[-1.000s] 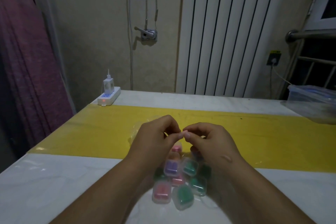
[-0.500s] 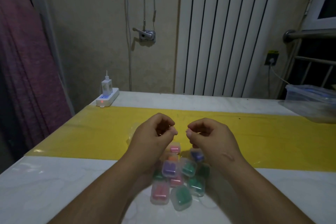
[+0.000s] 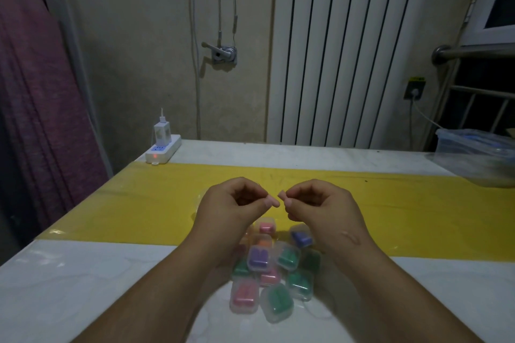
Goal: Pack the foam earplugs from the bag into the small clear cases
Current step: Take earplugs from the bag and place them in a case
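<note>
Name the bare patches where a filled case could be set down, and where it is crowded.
Free: white tabletop left of the left forearm; yellow strip between right hand and plastic tub. Crowded: cases between the forearms.

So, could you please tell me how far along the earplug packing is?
Done: the piled cases already hold pink, green, purple and orange earplugs. In hand: the left hand and right hand hover above with curled fingers; whether they pinch an earplug is unclear. Left: cannot tell; the bag is not clearly visible.
</note>
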Available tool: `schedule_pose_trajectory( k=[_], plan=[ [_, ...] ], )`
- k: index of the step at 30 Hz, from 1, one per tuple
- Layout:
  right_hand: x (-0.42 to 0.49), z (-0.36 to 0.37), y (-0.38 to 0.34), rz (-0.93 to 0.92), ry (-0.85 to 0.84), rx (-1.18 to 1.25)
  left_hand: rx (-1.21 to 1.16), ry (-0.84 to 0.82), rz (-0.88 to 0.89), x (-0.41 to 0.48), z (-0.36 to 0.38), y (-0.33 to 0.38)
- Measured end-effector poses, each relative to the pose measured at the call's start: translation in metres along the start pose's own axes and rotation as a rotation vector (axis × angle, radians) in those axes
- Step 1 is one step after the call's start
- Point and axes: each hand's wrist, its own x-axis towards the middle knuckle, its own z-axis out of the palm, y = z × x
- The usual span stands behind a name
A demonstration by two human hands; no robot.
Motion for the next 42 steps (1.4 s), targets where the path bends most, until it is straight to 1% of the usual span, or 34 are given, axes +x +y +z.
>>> schedule_pose_trajectory(
  k=[6,10,12,15,19,22,28,32,37,42],
  plan=[
    [0.0,0.002,-0.001,0.014,-0.001,0.068,0.004,-0.011,-0.009,-0.002,0.002,0.004],
    [0.0,0.002,-0.002,0.016,0.002,0.038,0.031,-0.016,0.006,-0.002,0.002,0.003],
    [0.0,0.002,-0.001,0.014,-0.012,0.029,0.03,-0.012,0.009,-0.003,0.003,0.004],
    [-0.001,0.002,-0.001,0.014,-0.052,-0.005,-0.036,0.01,-0.019,-0.005,0.006,0.004],
    [-0.003,0.001,-0.004,0.104,-0.119,0.038,-0.055,0.018,-0.014,-0.006,0.008,0.004],
    [-0.001,-0.001,-0.004,0.091,-0.061,0.008,-0.086,-0.001,-0.058,-0.004,0.008,0.003],
    [0.013,-0.017,0.003,0.087,0.055,0.03,0.104,-0.013,-0.038,0.014,-0.002,-0.004],
    [0.022,-0.033,0.006,0.077,0.123,-0.002,0.296,-0.104,-0.058,0.021,0.008,0.005],
    [0.03,-0.046,0.016,0.094,0.202,-0.12,0.428,-0.216,-0.051,0.025,0.036,0.014],
    [0.036,-0.056,0.023,0.129,0.253,-0.179,0.63,-0.319,-0.02,0.032,0.065,0.015]
  ],
)
